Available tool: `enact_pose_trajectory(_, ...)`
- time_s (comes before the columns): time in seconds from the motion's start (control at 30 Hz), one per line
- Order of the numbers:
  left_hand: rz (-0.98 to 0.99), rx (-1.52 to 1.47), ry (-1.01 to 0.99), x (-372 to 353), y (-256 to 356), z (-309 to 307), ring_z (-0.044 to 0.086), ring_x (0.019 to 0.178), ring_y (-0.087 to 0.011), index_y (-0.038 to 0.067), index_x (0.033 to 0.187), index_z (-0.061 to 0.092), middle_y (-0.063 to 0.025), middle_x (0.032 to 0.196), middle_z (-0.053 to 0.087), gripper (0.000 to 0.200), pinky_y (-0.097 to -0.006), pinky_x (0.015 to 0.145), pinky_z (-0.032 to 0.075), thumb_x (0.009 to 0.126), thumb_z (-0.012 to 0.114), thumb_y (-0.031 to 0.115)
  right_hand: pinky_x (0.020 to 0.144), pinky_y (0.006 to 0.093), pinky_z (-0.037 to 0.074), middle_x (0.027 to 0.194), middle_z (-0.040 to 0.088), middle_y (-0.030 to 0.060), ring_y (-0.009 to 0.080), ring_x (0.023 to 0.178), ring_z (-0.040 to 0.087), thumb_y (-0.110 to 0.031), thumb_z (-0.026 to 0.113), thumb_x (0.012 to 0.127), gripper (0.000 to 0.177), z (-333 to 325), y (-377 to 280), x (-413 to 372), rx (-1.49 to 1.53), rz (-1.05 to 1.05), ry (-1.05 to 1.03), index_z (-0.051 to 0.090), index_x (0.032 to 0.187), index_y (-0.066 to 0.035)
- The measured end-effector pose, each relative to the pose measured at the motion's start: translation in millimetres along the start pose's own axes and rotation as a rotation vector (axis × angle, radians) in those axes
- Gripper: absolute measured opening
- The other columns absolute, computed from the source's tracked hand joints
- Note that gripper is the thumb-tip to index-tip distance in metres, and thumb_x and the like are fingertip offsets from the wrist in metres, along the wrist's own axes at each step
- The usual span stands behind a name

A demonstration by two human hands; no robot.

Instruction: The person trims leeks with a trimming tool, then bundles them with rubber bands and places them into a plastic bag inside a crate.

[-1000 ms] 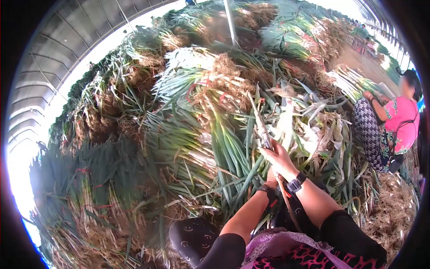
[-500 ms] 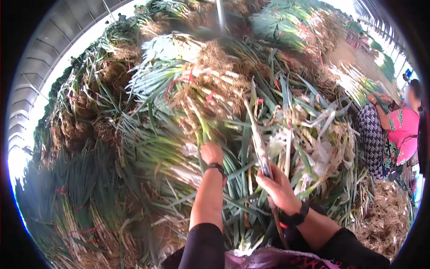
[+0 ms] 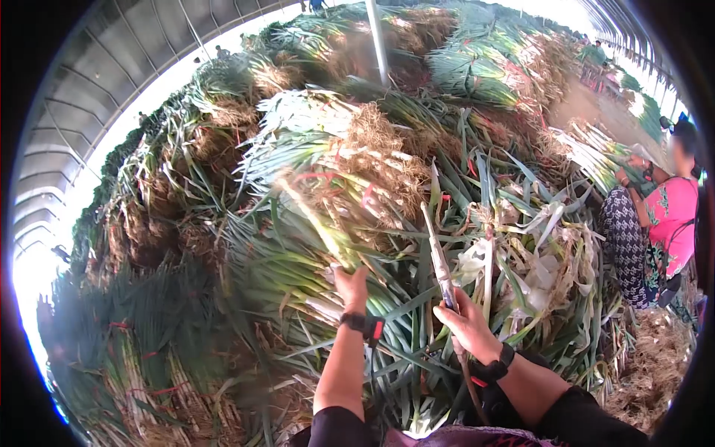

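My left hand (image 3: 350, 287) is closed around the green part of a large green onion (image 3: 319, 223). The stalk slants up and left, its pale root end above the heap. In my right hand (image 3: 468, 324) is a slim whitish wand (image 3: 439, 257) with a narrow tip pointing up and away from me. A thin brown hose or rod (image 3: 468, 380) runs down from its lower end towards my lap. Loose green onions (image 3: 298, 279) lie beneath my left hand, and a bundle tied with red string (image 3: 350, 153) lies just beyond.
Stripped leaves and pale peelings (image 3: 547, 257) are heaped at right. More tied bundles stand at the lower left (image 3: 149, 350) and far back (image 3: 484, 63). A metal post (image 3: 377, 41) rises behind. A person in a pink top (image 3: 670, 223) sits at right, near brown root trimmings (image 3: 652, 365).
The green onion in my left hand has swung up and left, its root end lifting away from the bundle. My right hand still holds the wand. The view has shifted slightly.
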State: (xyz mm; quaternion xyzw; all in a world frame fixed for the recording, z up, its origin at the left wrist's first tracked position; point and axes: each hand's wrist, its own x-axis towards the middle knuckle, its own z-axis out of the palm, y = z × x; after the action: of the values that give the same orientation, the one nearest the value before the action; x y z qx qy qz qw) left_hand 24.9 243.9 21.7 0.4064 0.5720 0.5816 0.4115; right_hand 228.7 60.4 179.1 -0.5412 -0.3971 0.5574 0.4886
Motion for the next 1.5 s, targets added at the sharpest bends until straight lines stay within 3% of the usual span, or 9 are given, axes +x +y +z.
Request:
enact_pose_trajectory(0.07, 0.101, -0.011, 0.117, -9, 64, -30, 0.053, 0.083, -0.0208, -0.009, 0.108, 0.047, -0.0166, 0.097, 0.057, 0.046, -0.0325, 0.078, 0.046, 0.07, 0.065, 0.008, 0.046, 0.0193, 0.033, 0.074, 0.045, -0.0046, 0.002, 0.057, 0.04, -0.02, 0.063, 0.086, 0.021, -3, -7, -7, -0.002, 0.035, 0.005, 0.05, 0.097, -0.008)
enact_pose_trajectory(0.2, 0.564, -0.218, 0.234, -33, 195, -98, 0.047, 0.08, -0.0126, 0.002, 0.104, 0.046, -0.0044, 0.094, 0.052, 0.029, -0.0255, 0.075, 0.041, 0.078, 0.061, 0.003, 0.057, 0.0224, 0.039, 0.077, 0.049, -0.0018, 0.0057, 0.067, 0.044, -0.023, 0.064, 0.085, 0.027, -9, -2, -14, 0.022, -0.024, 0.016, 0.052, 0.099, -0.004)
enact_pose_trajectory(0.4, 0.368, -0.221, 0.014, -102, 304, -169, 0.053, 0.059, -0.0132, 0.006, 0.096, 0.051, -0.0048, 0.074, 0.055, 0.016, -0.026, 0.054, 0.045, 0.081, 0.056, 0.008, 0.069, 0.0269, 0.043, 0.084, 0.058, 0.0068, 0.0117, 0.078, 0.052, -0.024, 0.064, 0.082, 0.041, -22, 10, -12, -0.14, -0.272, 0.079, 0.052, 0.11, 0.004)
enact_pose_trajectory(0.57, 0.102, -0.013, -0.108, -117, 208, -147, 0.053, 0.078, -0.0128, 0.003, 0.099, 0.054, -0.0043, 0.087, 0.059, 0.028, -0.0286, 0.071, 0.043, 0.076, 0.065, 0.014, 0.061, 0.0289, 0.045, 0.076, 0.056, 0.0038, 0.0123, 0.066, 0.054, -0.026, 0.065, 0.083, 0.037, -30, 13, -43, -0.234, -0.299, 0.074, 0.053, 0.107, 0.001)
enact_pose_trajectory(0.63, 0.112, 0.125, -0.013, -85, 81, -138, 0.055, 0.071, -0.0133, -0.003, 0.094, 0.056, -0.0054, 0.082, 0.061, 0.032, -0.029, 0.063, 0.046, 0.069, 0.072, 0.011, 0.048, 0.0268, 0.04, 0.067, 0.052, 0.0004, 0.0101, 0.055, 0.051, -0.026, 0.065, 0.083, 0.033, -25, 0, -78, -0.223, -0.029, 0.0, 0.054, 0.104, -0.003)
enact_pose_trajectory(0.73, -0.051, 0.286, -0.065, -137, 28, -99, 0.059, 0.066, -0.016, -0.002, 0.09, 0.064, -0.0073, 0.08, 0.064, 0.034, -0.0305, 0.06, 0.048, 0.064, 0.077, 0.015, 0.044, 0.0243, 0.039, 0.065, 0.052, 0.0008, 0.0087, 0.05, 0.049, -0.029, 0.064, 0.084, 0.035, -23, 7, -117, -0.272, 0.07, -0.1, 0.051, 0.105, -0.004)
enact_pose_trajectory(0.9, -0.401, -0.371, -0.394, -185, 9, -80, 0.059, 0.066, -0.015, 0.0, 0.093, 0.062, -0.0068, 0.08, 0.063, 0.02, -0.0288, 0.06, 0.047, 0.081, 0.062, 0.015, 0.058, 0.0274, 0.043, 0.076, 0.054, 0.0035, 0.0088, 0.065, 0.049, -0.028, 0.064, 0.085, 0.038, -33, 46, -172, -0.464, 0.04, -0.193, 0.053, 0.107, 0.0)
enact_pose_trajectory(1.07, -0.37, -0.292, -0.367, -189, -12, -76, 0.061, 0.065, -0.0208, -0.004, 0.098, 0.058, -0.009, 0.079, 0.062, 0.022, -0.0333, 0.06, 0.051, 0.08, 0.061, 0.009, 0.079, 0.0305, 0.044, 0.092, 0.06, 0.0109, 0.0142, 0.086, 0.054, -0.031, 0.064, 0.085, 0.044, -25, 76, -184, -0.51, 0.017, -0.252, 0.053, 0.109, 0.004)
enact_pose_trajectory(1.5, -0.267, -0.057, -0.196, -174, -74, -70, 0.06, 0.072, -0.0184, -0.005, 0.104, 0.058, -0.012, 0.083, 0.063, 0.037, -0.0311, 0.064, 0.049, 0.07, 0.066, 0.008, 0.07, 0.0371, 0.045, 0.079, 0.061, 0.0178, 0.0258, 0.074, 0.06, -0.038, 0.062, 0.084, 0.048, 13, 93, -155, -0.754, 0.044, -0.333, 0.055, 0.105, 0.005)
